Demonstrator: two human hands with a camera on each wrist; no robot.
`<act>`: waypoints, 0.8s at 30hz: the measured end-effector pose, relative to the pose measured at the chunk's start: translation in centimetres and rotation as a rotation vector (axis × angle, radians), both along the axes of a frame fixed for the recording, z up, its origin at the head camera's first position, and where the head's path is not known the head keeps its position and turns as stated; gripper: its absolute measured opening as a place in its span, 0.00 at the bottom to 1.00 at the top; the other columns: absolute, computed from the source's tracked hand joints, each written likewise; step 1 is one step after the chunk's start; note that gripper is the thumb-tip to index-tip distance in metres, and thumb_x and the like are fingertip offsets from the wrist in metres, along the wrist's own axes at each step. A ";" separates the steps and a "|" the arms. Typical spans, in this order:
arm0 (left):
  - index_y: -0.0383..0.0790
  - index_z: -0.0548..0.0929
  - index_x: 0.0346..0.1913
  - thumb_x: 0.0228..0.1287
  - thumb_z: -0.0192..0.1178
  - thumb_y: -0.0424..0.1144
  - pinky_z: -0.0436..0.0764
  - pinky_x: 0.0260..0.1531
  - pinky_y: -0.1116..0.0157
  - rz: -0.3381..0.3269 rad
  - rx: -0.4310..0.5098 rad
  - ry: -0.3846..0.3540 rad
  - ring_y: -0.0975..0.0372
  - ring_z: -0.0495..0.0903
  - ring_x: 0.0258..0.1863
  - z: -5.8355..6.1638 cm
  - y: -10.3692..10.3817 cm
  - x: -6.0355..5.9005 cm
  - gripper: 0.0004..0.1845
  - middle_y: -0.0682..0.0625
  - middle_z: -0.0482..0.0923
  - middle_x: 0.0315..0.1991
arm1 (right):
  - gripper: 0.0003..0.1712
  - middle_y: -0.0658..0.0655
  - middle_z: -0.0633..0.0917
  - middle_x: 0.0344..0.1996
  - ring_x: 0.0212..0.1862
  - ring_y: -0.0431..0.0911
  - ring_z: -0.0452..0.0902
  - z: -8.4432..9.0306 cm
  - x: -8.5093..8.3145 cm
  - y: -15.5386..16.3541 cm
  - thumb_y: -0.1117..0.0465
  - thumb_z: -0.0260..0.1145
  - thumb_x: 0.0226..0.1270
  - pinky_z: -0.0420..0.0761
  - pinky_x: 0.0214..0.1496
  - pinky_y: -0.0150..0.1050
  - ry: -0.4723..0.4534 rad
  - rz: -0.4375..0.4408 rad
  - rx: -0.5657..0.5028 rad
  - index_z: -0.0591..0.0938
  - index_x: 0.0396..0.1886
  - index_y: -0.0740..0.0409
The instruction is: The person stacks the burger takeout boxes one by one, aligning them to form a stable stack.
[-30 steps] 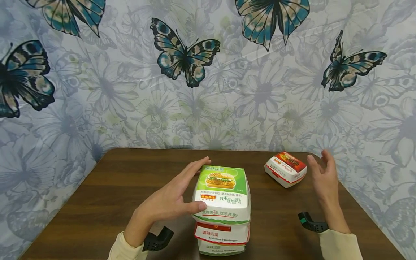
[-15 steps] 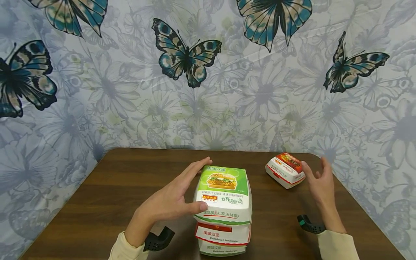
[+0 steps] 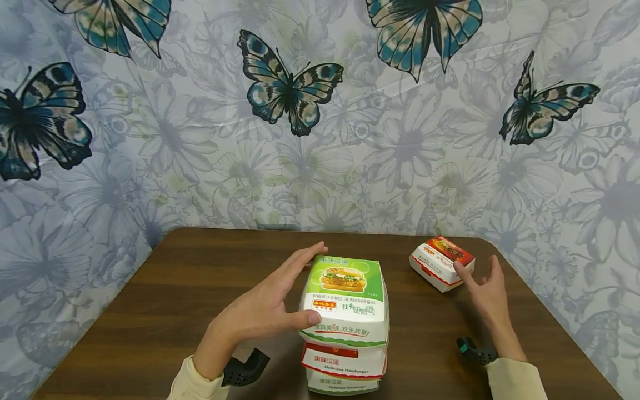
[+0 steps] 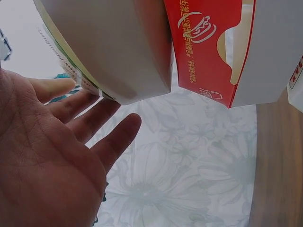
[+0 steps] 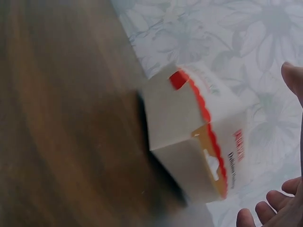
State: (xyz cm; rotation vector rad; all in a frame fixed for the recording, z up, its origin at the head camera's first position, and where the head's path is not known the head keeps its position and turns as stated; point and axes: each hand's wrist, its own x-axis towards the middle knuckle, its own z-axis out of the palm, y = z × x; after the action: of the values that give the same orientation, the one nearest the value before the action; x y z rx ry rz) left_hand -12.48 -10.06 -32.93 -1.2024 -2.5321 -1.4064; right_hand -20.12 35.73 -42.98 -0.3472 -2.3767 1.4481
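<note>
Three closed burger boxes in one stack just right of the left hand (image 3: 260,316): green-topped box (image 3: 345,300) uppermost, red-and-white box (image 3: 344,361) under it, a third box (image 3: 342,383) lowest and only partly in view at the picture's bottom edge. All lids shut, contents hidden. Stack standing on the brown wooden table (image 3: 150,311), near its front edge. Left hand spread wide, fingers straight and together, palm turned toward the stack; thumb tip pressed on the front face of the green-topped box, fingertips reaching along its far left corner; nothing gripped. From the left wrist view, palm (image 4: 42,175) and fingers open beside the white side of the green-topped box (image 4: 109,42), the red-printed box (image 4: 213,47) next to it; contact of the long fingers with the side not clear there. Farther right, well apart from the stack, a single small red-topped box (image 3: 442,262) lying closed on the table, turned at an angle, just ahead and left of the right hand (image 3: 482,300). Right hand open, fingers loosely extended, forefinger tip at or just short of the near corner of that box, thumb held apart on the right; nothing held. In the right wrist view, the same red-topped box (image 5: 199,146) blurred, fingertips (image 5: 265,213) just beside it, not closed around it.
</note>
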 end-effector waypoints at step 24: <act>0.69 0.47 0.82 0.63 0.67 0.60 0.66 0.70 0.39 0.002 0.002 0.007 0.62 0.57 0.77 0.0 -0.1 0.0 0.51 0.65 0.52 0.80 | 0.65 0.66 0.34 0.83 0.82 0.67 0.40 -2.8 -0.7 0.3 0.40 0.65 0.72 0.53 0.79 0.62 -0.028 0.039 0.024 0.29 0.83 0.56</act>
State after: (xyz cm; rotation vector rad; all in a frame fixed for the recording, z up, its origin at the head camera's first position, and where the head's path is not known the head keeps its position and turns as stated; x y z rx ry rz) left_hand -12.45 -10.17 -32.96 -1.2023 -2.5252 -1.4016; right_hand -20.83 35.98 -45.77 -0.3191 -2.4336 1.4399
